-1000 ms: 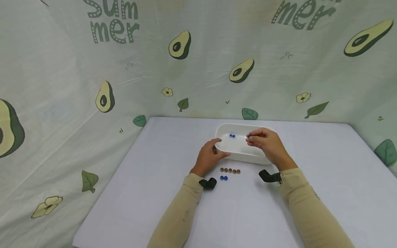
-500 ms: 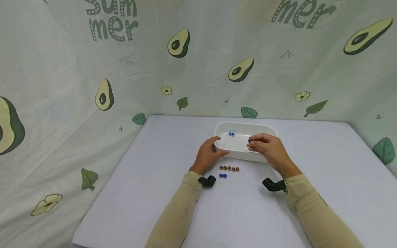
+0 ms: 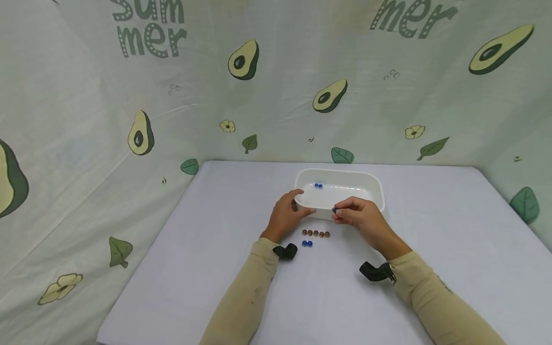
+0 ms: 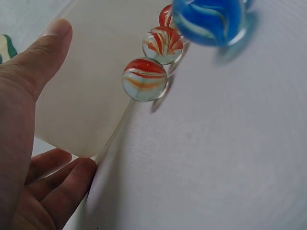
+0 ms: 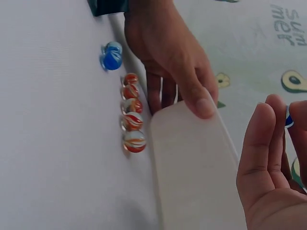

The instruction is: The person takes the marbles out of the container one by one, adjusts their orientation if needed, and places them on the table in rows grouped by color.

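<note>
A white rectangular tray (image 3: 345, 190) stands on the table, two small blue marbles (image 3: 318, 186) lying inside near its back left. At the tray's left front corner my left hand (image 3: 284, 218) grips it, thumb along the near wall and fingers at the end wall. Between thumb and fingertips, my right hand (image 3: 364, 223) pinches a blue marble (image 5: 289, 118) above the tray's near rim; fingers mostly cover it. In front of the tray runs a row of several red-and-white swirled marbles (image 5: 133, 106). Two blue marbles (image 3: 307, 243) sit side by side just nearer than that row.
The white-covered table (image 3: 207, 249) extends around the tray on all sides. A hanging cloth (image 3: 276, 105) printed with avocados and leaves stands behind and to the left. Black wrist mounts (image 3: 376, 271) sit below both hands, the left one close to the blue pair.
My right hand has come nearer and slightly left, from over the tray's inside to its near rim, still pinching the blue marble. The left hand keeps its hold on the corner.
</note>
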`<state>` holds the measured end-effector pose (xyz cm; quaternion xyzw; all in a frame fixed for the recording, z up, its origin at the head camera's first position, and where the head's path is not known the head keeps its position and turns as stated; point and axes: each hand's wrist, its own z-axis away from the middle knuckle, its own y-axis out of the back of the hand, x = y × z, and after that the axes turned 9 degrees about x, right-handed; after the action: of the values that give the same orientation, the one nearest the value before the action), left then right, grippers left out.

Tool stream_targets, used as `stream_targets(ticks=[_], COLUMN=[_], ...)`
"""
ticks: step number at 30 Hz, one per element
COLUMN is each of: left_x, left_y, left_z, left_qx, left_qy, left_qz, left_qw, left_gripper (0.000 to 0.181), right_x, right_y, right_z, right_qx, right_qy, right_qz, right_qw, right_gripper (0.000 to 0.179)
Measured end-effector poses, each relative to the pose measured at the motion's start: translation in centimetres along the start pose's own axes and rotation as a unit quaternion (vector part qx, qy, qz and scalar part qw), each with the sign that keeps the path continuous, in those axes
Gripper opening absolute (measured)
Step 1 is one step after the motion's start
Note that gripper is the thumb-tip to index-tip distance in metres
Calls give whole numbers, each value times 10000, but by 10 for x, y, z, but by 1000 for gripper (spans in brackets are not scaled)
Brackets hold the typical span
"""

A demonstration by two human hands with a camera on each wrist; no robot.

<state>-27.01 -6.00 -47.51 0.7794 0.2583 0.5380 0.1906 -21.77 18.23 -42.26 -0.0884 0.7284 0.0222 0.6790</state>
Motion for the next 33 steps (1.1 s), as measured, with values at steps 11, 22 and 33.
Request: stream_targets(ticks=[11, 22, 33], left_x=[1, -3, 0], left_y=[4, 2, 6], left_z=[1, 1, 1], left_qx=[-29, -9, -42], left_qy=[-21, -81, -123], left_qz=[-18, 24, 22], left_qw=[10000, 10000, 9999], left_gripper=[74, 72, 73], right_x=[15, 27, 29], right_y=[-16, -26, -38], right_z=[8, 14, 19], right_qx=[-304, -746, -957], right_qy=[-214, -106, -166], right_qz=[328, 1426, 2281], right_qw=[9988, 9869, 9688], right_gripper=[23, 20, 12])
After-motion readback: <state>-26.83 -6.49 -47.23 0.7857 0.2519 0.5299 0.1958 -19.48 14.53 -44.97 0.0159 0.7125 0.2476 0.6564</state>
